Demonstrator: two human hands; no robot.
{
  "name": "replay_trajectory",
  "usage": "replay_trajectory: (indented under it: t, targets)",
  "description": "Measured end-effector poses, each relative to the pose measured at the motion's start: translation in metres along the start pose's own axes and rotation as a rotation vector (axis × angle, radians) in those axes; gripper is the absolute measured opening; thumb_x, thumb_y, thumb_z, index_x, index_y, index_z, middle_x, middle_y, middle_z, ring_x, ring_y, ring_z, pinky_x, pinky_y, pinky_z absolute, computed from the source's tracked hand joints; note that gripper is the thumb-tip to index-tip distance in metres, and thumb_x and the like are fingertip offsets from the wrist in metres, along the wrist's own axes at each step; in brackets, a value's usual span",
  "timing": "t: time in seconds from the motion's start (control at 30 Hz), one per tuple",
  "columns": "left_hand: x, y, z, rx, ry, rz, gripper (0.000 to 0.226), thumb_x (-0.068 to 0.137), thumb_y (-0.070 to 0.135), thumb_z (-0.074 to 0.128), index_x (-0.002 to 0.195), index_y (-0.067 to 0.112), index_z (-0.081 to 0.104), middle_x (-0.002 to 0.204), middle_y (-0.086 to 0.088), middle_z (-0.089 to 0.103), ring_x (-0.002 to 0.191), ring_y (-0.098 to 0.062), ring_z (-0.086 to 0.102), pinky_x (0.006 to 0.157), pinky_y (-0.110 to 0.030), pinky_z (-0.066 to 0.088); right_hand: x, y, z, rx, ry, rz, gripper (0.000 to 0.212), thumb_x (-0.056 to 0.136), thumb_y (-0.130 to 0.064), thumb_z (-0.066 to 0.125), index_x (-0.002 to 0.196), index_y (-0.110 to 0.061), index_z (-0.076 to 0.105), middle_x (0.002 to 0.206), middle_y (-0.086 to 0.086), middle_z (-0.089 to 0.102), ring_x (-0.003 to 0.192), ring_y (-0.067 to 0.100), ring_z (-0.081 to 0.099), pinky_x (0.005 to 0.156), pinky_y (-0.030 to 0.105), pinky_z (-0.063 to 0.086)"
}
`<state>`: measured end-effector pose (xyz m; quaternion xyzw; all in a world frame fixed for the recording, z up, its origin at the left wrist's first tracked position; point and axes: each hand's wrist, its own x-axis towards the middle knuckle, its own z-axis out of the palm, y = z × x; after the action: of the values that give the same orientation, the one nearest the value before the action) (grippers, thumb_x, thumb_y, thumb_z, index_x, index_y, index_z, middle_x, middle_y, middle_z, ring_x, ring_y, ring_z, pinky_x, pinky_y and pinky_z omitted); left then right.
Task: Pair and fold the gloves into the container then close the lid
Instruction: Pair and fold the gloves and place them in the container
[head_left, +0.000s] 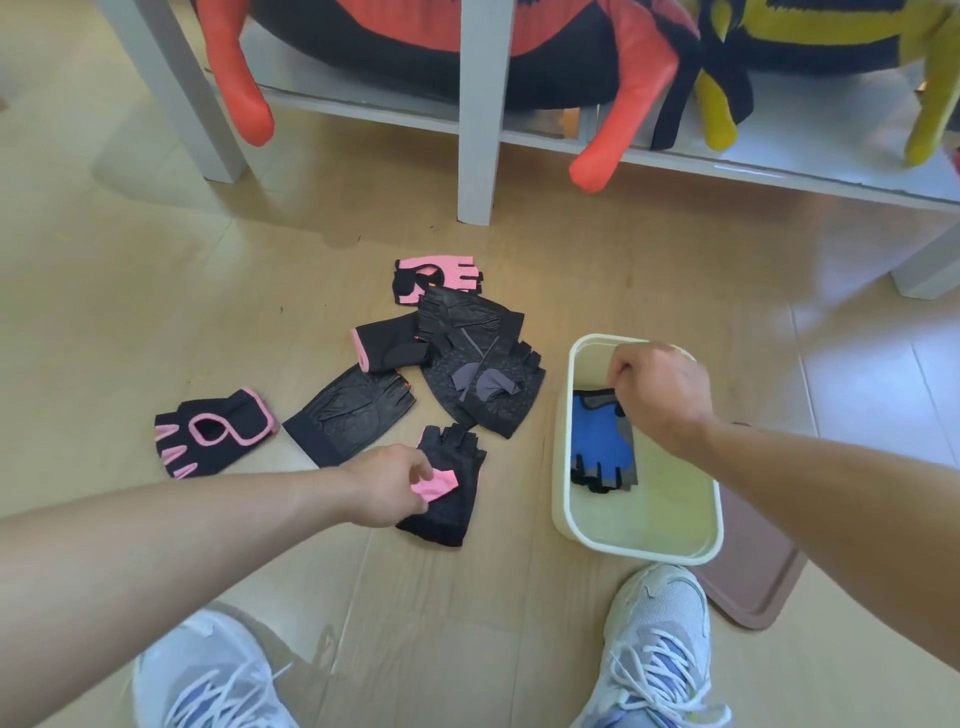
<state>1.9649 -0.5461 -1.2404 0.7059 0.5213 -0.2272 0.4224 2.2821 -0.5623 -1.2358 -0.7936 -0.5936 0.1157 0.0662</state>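
A cream container (561, 467) stands on the floor at the right. Inside it lie blue gloves (602, 441), and my right hand (660, 395) pinches their wrist end over the container. My left hand (389, 488) grips the pink tab of a black glove (452, 483) lying on the floor. Other gloves lie scattered: a pink and black one (213, 431) at the left, a black leather one (353, 415), a black one with a pink cuff (384, 345), a pink one (436, 275) at the back, and black and grey ones (483, 374). The brown lid (753, 571) lies beside the container, partly under it.
My two feet in white sneakers (660, 649) are at the bottom edge. A grey shelf unit (475, 156) stands behind the gloves, holding red-black and yellow-black plush items (639, 104) with hanging legs.
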Motion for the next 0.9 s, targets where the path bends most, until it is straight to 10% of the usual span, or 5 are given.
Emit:
replay_trajectory:
  t: [0.17,0.3,0.57,0.77,0.9]
  targets:
    - [-0.001,-0.032,0.012,0.157,-0.095,-0.046,0.064,0.093,0.035,0.068,0.15,0.024,0.042,0.154,-0.001,0.045,0.135,-0.022,0.05,0.107,-0.03,0.043,0.001,-0.04,-0.007,0.103,0.262,-0.405,0.021,0.097,-0.008,0.053,0.094,-0.015,0.072,0.093,-0.002,0.069,0.094,0.022,0.056,0.085,0.041,0.047]
    - [0.003,-0.046,0.018,0.294,-0.131,-0.048,0.075,0.092,0.038,0.066,0.156,0.024,0.032,0.157,-0.003,0.037,0.14,-0.025,0.044,0.11,-0.033,0.041,-0.006,-0.095,0.011,-0.045,-0.121,-0.682,0.032,0.094,-0.011,0.052,0.115,-0.022,0.074,0.114,-0.001,0.072,0.106,0.023,0.062,0.092,0.043,0.051]
    - [0.017,-0.073,0.003,0.444,-0.025,-0.135,0.077,0.091,0.043,0.061,0.158,0.03,0.026,0.17,-0.012,-0.006,0.156,-0.032,0.001,0.122,-0.046,0.025,-0.055,-0.142,0.096,-0.427,-0.857,-0.604,0.075,0.094,-0.01,0.059,0.158,-0.032,0.026,0.166,0.002,0.022,0.139,0.032,0.041,0.103,0.046,0.048]
    - [0.024,-0.09,0.001,0.389,-0.087,-0.175,0.084,0.088,0.053,0.064,0.159,0.034,0.024,0.169,-0.012,-0.014,0.156,-0.032,-0.008,0.125,-0.05,0.015,-0.075,-0.137,0.115,-0.47,-0.729,-0.586,0.067,0.092,-0.007,0.058,0.151,-0.027,0.034,0.153,0.007,0.031,0.122,0.029,0.046,0.083,0.04,0.052]
    - [0.021,-0.096,0.02,0.478,0.022,-0.097,0.087,0.084,0.054,0.063,0.156,0.018,0.029,0.168,-0.012,0.013,0.155,-0.029,0.013,0.124,-0.043,0.018,-0.08,-0.141,0.115,-0.522,-0.616,-0.632,0.067,0.09,-0.007,0.066,0.148,-0.017,0.034,0.135,0.009,0.048,0.113,0.029,0.053,0.079,0.039,0.05]
